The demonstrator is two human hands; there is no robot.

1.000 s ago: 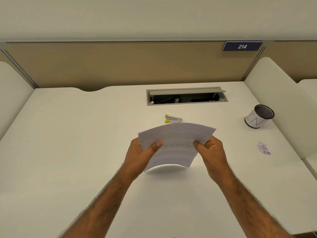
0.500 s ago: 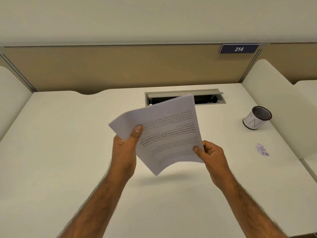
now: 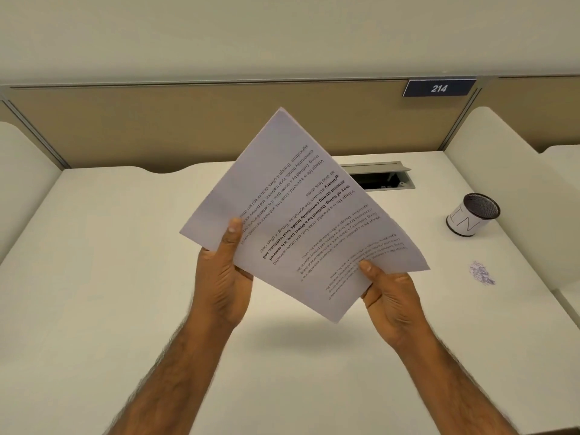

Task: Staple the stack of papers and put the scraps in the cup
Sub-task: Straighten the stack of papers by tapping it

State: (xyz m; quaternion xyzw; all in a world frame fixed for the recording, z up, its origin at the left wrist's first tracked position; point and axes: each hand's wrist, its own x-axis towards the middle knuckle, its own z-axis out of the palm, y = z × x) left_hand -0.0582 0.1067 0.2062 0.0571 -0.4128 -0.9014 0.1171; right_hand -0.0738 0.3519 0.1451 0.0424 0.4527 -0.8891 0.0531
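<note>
Stack of papers (image 3: 282,199) higher vs. before (L hand (image 3: 222,284), R hand (image 3: 392,302): fingers (image 3: 233,235) pinching)

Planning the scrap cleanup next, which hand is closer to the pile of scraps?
Right. The right hand holds the papers just left of the scraps; the left hand grips their opposite edge, much farther left.

Cup (image 3: 473,215) on desk (image 3: 94,277) far right; scraps (image 3: 482,273) nearer.
</note>
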